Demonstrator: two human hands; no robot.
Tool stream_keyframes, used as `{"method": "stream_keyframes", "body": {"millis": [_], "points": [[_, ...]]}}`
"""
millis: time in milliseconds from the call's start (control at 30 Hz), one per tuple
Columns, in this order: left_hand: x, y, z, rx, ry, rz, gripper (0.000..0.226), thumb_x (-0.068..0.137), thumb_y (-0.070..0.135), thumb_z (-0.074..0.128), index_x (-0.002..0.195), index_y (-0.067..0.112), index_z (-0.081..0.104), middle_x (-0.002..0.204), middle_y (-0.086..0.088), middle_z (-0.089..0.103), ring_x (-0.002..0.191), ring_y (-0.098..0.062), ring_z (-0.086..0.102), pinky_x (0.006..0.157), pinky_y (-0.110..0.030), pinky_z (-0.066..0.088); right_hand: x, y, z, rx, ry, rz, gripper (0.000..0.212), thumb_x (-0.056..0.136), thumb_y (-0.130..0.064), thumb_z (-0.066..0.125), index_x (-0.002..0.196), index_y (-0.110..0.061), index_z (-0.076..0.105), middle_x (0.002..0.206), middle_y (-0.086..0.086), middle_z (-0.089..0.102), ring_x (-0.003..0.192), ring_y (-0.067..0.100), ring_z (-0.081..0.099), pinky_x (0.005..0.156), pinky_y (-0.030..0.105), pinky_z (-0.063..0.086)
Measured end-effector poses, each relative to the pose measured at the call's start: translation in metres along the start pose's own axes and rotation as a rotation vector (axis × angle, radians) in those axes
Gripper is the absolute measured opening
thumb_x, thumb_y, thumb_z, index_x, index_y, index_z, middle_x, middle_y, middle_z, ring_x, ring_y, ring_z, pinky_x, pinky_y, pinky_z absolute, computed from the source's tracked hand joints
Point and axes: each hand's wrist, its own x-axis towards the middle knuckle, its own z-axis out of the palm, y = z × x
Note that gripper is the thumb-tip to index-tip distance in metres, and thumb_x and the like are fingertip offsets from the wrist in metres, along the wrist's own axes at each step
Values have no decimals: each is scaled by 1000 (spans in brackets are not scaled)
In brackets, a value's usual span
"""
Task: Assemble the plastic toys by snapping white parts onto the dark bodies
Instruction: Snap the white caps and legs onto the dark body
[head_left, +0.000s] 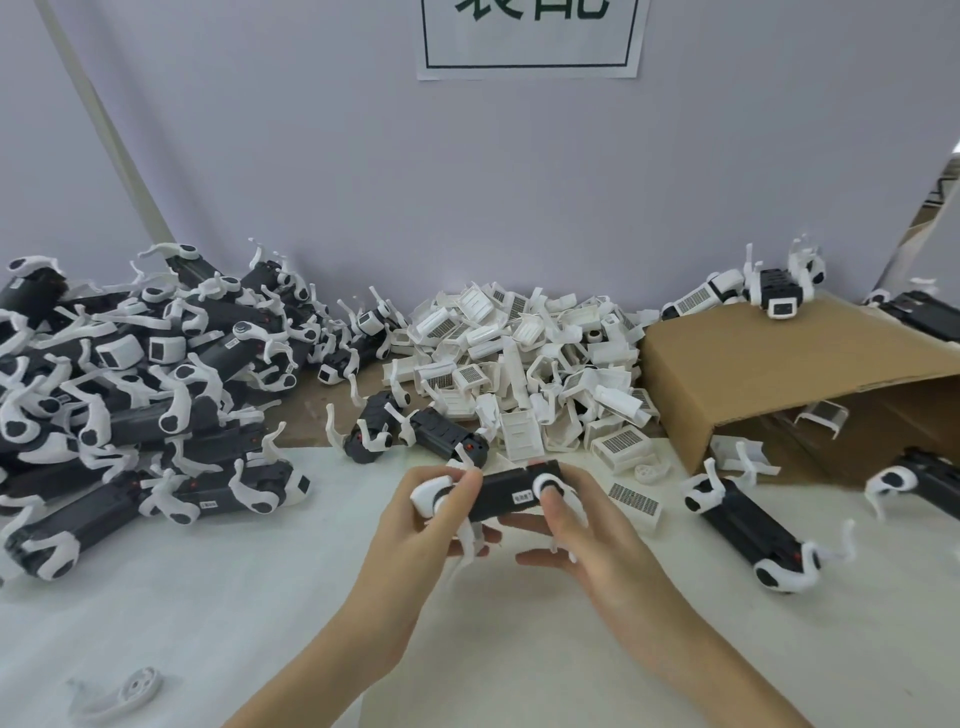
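**Layout of the assembly table**

A person's left hand (415, 525) and right hand (582, 535) hold one toy body (511, 493) between them at the table's (260, 623) centre. A heap of assembled toys (140, 384) lies to the left. A pile of loose parts (524, 358) sits behind the hands. A cardboard box (769, 374) lies on its side to the right, with toys (769, 291) on top.
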Motion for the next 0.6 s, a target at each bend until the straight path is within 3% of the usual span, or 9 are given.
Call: {"method": "stream_keyframes", "body": {"millis": [100, 200, 267, 367, 467, 600], "points": [[8, 4, -10, 20, 95, 64, 62, 84, 61, 70, 111, 6, 59, 75, -28, 63, 70, -34, 69, 78, -42, 56, -2, -6, -10, -202, -102, -66, 57, 99, -54, 52, 151, -31, 45, 136, -11, 67, 129, 9, 62, 102, 36, 56], [15, 3, -23, 150, 130, 123, 34, 101, 48, 69, 101, 16, 58, 73, -30, 58, 66, -30, 65, 66, -34, 52, -1, -6, -25, -641, 19, -243, 49, 107, -41, 51, 154, -34, 43, 151, -24, 50, 143, -3, 42, 116, 29, 40], [17, 1, -27, 227, 134, 147, 22, 103, 41, 67, 92, 24, 57, 77, -32, 58, 67, -29, 64, 55, -27, 49, 2, 2, -35, -980, 128, -297, 46, 108, -22, 52, 153, -29, 46, 160, -16, 38, 150, 1, 32, 122, 30, 31], [16, -3, -25, 290, 106, 176, 31, 96, 47, 72, 92, 23, 54, 73, -21, 52, 65, -28, 59, 56, -33, 49, 6, 14, -43, -1249, 177, -168, 46, 105, -12, 53, 150, -24, 50, 161, -2, 36, 152, 19, 32, 122, 32, 29], [14, -4, -22, 301, 74, 198, 31, 89, 49, 70, 92, 22, 54, 78, -22, 52, 64, -32, 61, 56, -34, 47, 9, 18, -47, -1293, 188, -136, 44, 103, -10, 58, 144, -24, 56, 141, -6, 51, 136, 17, 44, 113, 29, 33], [14, -5, -22, 306, 72, 189, 25, 98, 38, 75, 92, 23, 56, 84, -23, 53, 70, -40, 63, 62, -38, 50, 9, 9, -49, -1101, 233, -175, 43, 98, -12, 69, 139, -22, 60, 125, -7, 56, 123, 14, 50, 100, 22, 37]]}}
